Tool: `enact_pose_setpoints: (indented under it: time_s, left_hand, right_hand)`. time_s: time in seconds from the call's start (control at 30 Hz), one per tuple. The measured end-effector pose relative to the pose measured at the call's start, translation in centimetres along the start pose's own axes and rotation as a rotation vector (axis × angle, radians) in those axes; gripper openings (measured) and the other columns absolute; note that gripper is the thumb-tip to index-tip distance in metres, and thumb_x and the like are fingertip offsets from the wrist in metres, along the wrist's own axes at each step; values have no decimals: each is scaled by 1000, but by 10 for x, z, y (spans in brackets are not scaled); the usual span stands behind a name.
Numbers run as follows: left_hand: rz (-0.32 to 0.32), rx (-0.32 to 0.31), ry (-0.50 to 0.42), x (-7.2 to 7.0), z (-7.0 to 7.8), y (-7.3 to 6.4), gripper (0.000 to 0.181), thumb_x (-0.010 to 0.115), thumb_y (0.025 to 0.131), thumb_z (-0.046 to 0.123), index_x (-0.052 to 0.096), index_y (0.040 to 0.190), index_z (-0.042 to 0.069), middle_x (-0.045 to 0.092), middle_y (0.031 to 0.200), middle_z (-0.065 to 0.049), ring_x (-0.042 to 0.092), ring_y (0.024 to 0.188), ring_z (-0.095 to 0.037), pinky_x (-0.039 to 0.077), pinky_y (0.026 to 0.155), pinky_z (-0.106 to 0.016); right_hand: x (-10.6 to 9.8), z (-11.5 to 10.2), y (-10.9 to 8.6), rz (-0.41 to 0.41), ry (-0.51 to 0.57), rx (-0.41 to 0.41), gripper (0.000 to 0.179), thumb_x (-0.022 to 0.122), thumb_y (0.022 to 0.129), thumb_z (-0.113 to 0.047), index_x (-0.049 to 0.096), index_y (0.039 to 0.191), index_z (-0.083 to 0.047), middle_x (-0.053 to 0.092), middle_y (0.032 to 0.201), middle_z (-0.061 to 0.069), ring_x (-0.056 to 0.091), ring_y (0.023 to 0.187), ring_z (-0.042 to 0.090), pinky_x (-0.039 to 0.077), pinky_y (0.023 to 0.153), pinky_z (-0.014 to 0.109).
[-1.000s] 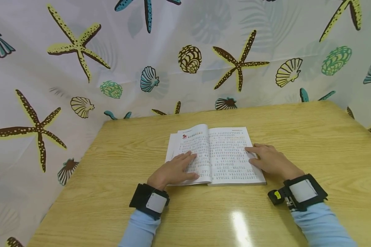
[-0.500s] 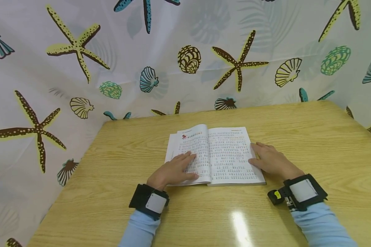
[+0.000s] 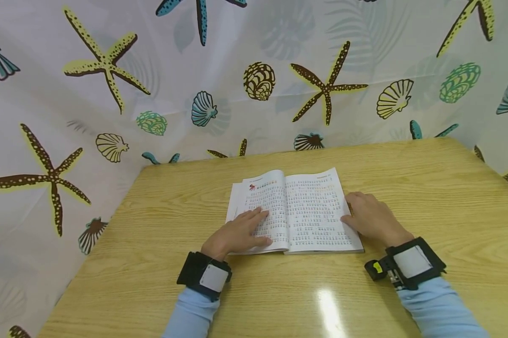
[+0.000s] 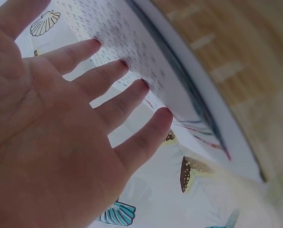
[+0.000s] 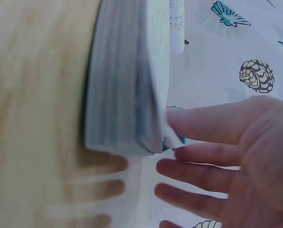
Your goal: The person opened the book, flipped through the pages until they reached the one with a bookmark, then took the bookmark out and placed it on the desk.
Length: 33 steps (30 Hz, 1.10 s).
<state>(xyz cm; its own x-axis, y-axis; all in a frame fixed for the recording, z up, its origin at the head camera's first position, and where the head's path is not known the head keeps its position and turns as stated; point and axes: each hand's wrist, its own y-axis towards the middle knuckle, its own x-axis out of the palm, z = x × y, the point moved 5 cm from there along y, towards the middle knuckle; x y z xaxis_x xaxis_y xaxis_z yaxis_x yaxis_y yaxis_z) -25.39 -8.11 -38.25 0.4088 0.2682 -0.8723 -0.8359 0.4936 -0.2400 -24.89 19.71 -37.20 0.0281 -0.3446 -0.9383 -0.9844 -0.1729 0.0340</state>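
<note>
A thick open book (image 3: 313, 234) with printed pages lies on the wooden table in the head view. Across its left page rests my left hand (image 3: 237, 233), fingers spread; in the left wrist view the fingertips (image 4: 143, 86) touch the printed paper. My right hand (image 3: 374, 217) is at the book's right edge. The right wrist view shows its thumb and index finger pinching a page (image 5: 171, 138) that bends away from the block of pages (image 5: 115, 85). In the head view the upper corner of that right page is slightly raised.
The wooden table (image 3: 279, 286) extends around the book on all sides. Behind it and to the left hangs a white cloth (image 3: 220, 56) printed with starfish and shells. Both wrists wear black straps, and light blue sleeves (image 3: 442, 305) cover the forearms.
My right fingers have drawn back from the page to its right edge and now lift it. The page's upper right corner has risen. My left hand stays in place.
</note>
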Motion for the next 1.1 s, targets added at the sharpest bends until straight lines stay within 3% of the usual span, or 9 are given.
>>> enact_pose_setpoints:
  time_s: [0.1, 0.2, 0.3, 0.47, 0.7, 0.9, 1.0, 1.1]
  left_hand:
    - [3, 2, -1, 0, 0, 0, 74, 69, 96, 34, 37, 158, 10, 27, 165, -12, 22, 152, -31, 22, 121, -51]
    - [7, 3, 3, 0, 0, -1, 74, 69, 96, 34, 37, 158, 10, 27, 165, -12, 22, 152, -32, 23, 121, -51]
    - [9, 2, 7, -1, 1, -1, 74, 69, 96, 34, 37, 158, 10, 27, 165, -12, 22, 152, -32, 23, 121, -51]
    - [9, 2, 14, 0, 1, 0, 74, 69, 96, 35, 37, 158, 11, 27, 165, -12, 22, 152, -32, 24, 120, -52]
    - [6, 8, 13, 0, 0, -1, 74, 69, 96, 35, 37, 158, 11, 27, 165, -12, 22, 152, -32, 23, 120, -52]
    - [2, 1, 5, 1, -1, -1, 74, 69, 97, 36, 36, 158, 11, 27, 165, -11, 22, 152, -32, 22, 121, -51]
    - [4, 5, 3, 1, -1, -1, 74, 69, 96, 36, 37, 158, 11, 27, 165, -12, 22, 152, -32, 23, 121, -51]
    - [3, 12, 3, 0, -1, 0, 74, 69, 96, 35, 37, 158, 10, 27, 165, -12, 22, 152, -33, 23, 120, -51]
  right_hand:
    - [-7, -4, -1, 128, 55, -10, 25, 71, 92, -7, 64, 106, 12, 65, 88, 20, 58, 73, 29, 49, 61, 39]
    - [-13, -6, -2, 232, 87, -27, 13, 70, 92, -3, 66, 93, 9, 59, 71, 11, 52, 61, 23, 40, 53, 32]
    - [-14, -9, -3, 276, 85, -51, 10, 70, 91, 0, 66, 88, 8, 57, 67, 10, 51, 58, 22, 38, 51, 31]
    - [-12, -12, -4, 264, 73, -75, 10, 66, 93, 2, 66, 85, 8, 57, 68, 10, 50, 58, 22, 37, 51, 31]
    - [-13, -12, -5, 293, -53, -114, 18, 62, 97, -5, 69, 86, 7, 51, 62, 6, 46, 55, 19, 34, 48, 30]
    - [-12, -11, -3, 259, -9, -129, 24, 60, 100, -9, 64, 78, -1, 45, 60, 2, 44, 54, 17, 32, 49, 29]
    - [-12, -15, -2, 187, 149, -156, 32, 52, 107, -17, 67, 86, 1, 54, 66, 2, 51, 61, 16, 40, 55, 31]
    - [-7, -27, -2, 46, 360, -224, 43, 36, 112, -22, 68, 109, 6, 64, 83, 6, 59, 73, 18, 50, 67, 35]
